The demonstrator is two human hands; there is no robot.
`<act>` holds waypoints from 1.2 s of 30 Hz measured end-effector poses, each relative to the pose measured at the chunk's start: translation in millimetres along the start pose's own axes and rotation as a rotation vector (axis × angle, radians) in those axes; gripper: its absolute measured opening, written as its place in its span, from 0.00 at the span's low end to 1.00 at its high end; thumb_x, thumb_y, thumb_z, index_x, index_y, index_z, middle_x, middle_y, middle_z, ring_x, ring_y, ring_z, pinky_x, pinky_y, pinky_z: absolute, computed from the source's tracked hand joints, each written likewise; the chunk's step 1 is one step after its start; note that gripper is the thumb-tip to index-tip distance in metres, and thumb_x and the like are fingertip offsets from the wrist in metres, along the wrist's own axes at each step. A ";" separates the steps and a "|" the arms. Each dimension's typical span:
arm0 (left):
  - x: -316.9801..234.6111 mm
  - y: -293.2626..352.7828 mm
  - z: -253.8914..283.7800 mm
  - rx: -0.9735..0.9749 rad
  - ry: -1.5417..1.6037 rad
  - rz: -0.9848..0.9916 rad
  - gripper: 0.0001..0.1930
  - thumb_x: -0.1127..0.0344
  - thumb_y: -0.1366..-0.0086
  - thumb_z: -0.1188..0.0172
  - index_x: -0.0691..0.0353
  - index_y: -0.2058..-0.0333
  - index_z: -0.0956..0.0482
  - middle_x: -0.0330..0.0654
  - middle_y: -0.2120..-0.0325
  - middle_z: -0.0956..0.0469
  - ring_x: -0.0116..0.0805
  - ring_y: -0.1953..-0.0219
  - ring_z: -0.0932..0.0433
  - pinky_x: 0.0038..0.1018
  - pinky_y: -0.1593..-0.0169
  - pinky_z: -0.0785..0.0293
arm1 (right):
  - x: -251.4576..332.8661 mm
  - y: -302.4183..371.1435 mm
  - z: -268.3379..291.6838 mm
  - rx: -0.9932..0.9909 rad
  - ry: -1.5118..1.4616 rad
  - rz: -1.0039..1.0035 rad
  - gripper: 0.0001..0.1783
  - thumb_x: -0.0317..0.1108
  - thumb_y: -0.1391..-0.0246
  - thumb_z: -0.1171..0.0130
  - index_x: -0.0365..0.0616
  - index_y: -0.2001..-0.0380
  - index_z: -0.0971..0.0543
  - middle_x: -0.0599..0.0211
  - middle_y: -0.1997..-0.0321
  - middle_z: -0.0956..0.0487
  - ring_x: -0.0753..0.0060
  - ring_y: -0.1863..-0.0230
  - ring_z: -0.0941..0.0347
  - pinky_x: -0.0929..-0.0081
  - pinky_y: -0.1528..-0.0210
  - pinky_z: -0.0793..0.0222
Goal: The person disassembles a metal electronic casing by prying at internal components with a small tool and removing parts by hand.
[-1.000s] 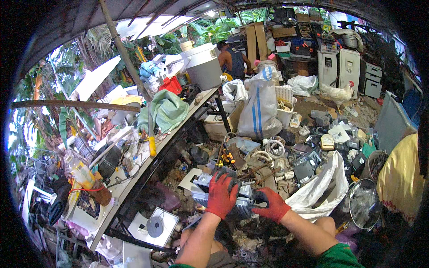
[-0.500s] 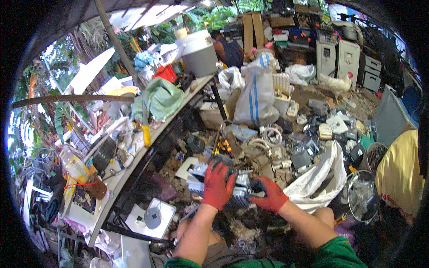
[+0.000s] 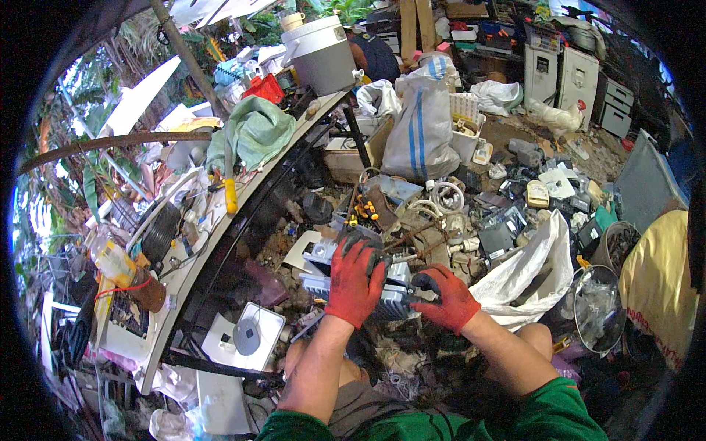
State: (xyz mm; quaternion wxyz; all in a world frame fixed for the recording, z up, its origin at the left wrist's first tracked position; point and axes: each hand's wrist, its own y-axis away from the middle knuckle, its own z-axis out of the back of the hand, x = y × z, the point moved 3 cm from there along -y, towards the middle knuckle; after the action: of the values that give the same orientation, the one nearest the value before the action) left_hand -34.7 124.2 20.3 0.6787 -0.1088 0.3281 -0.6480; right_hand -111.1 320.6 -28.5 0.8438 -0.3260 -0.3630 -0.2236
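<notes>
A grey metal casing with ribbed, fin-like sides (image 3: 315, 285) is in front of me, low above the scrap-covered ground. My left hand (image 3: 354, 283), in a red glove with dark fingertips, lies over its top and grips it, hiding its middle. My right hand (image 3: 446, 298), gloved the same way, is at the casing's right end. Its thumb and fingers are curved and apart; whether they touch the casing I cannot tell. Just beyond the casing lie yellow-and-black handled tools (image 3: 362, 212).
On my left runs a long cluttered table (image 3: 254, 175) with a yellow-handled tool (image 3: 231, 195). A white sack (image 3: 526, 275) lies to my right beside a round metal-rimmed container (image 3: 599, 309). Farther off stand a striped sack (image 3: 419, 128) and a white chicken (image 3: 557, 117). A person (image 3: 376, 57) is at the back.
My view has tilted slightly, and things across the scene sit higher in it. The right hand's thumb and fingers now show more apart at the casing's end. The left hand stays on the casing.
</notes>
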 end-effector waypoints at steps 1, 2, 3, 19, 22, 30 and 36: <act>1.1 0.1 0.1 0.009 -0.005 0.000 0.18 0.63 0.37 0.37 0.68 0.52 0.22 0.55 0.47 0.25 0.63 0.38 0.36 0.49 0.34 0.41 | -3.5 0.8 -3.6 0.011 0.005 0.016 0.25 0.36 0.51 0.31 0.40 0.50 0.24 0.49 0.48 0.23 0.47 0.49 0.22 0.60 0.47 0.26; 0.5 -2.4 -0.1 0.015 -0.006 -0.007 0.18 0.63 0.37 0.37 0.68 0.52 0.22 0.55 0.47 0.25 0.63 0.38 0.36 0.49 0.34 0.41 | -7.4 1.0 -4.7 0.017 0.014 0.033 0.26 0.36 0.51 0.31 0.40 0.50 0.24 0.49 0.47 0.23 0.48 0.48 0.23 0.60 0.47 0.26; -0.2 -3.8 -0.6 0.022 -0.007 -0.013 0.18 0.63 0.37 0.37 0.68 0.52 0.22 0.55 0.47 0.25 0.63 0.38 0.36 0.49 0.34 0.41 | -10.4 1.7 -5.5 0.023 0.024 0.049 0.26 0.36 0.51 0.30 0.40 0.49 0.24 0.49 0.47 0.24 0.48 0.48 0.23 0.60 0.46 0.26; -2.4 -4.2 0.4 -0.004 0.002 -0.021 0.17 0.64 0.38 0.38 0.68 0.53 0.22 0.55 0.49 0.24 0.62 0.39 0.35 0.50 0.35 0.40 | -16.2 4.7 -8.4 -0.006 0.068 0.096 0.25 0.41 0.51 0.31 0.45 0.50 0.22 0.51 0.49 0.23 0.44 0.52 0.22 0.57 0.50 0.24; -1.7 -3.5 1.4 -0.008 -0.001 -0.026 0.17 0.64 0.38 0.37 0.68 0.53 0.22 0.55 0.49 0.24 0.63 0.39 0.35 0.50 0.35 0.41 | -11.2 2.5 -5.1 -0.004 0.055 0.106 0.24 0.39 0.51 0.30 0.42 0.52 0.22 0.48 0.51 0.22 0.43 0.52 0.22 0.57 0.51 0.24; -2.0 -3.9 1.9 0.008 0.002 -0.021 0.18 0.64 0.38 0.37 0.67 0.52 0.22 0.56 0.49 0.24 0.63 0.39 0.35 0.50 0.34 0.41 | -6.7 2.6 -4.5 -0.009 0.116 0.073 0.22 0.43 0.50 0.32 0.47 0.53 0.22 0.55 0.52 0.22 0.45 0.55 0.21 0.56 0.55 0.23; -0.7 -3.8 -0.5 0.016 0.005 0.014 0.18 0.62 0.38 0.37 0.67 0.52 0.22 0.57 0.49 0.25 0.64 0.39 0.35 0.50 0.34 0.40 | -9.4 2.2 -6.8 -0.034 0.051 0.102 0.23 0.43 0.51 0.31 0.48 0.52 0.21 0.54 0.52 0.22 0.44 0.54 0.22 0.55 0.53 0.23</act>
State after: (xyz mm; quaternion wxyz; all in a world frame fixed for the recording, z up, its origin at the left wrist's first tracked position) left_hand -38.0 124.4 22.4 0.6832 -0.0994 0.3252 -0.6463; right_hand -112.6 318.6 -40.0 0.8573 -0.3525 -0.3207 -0.1947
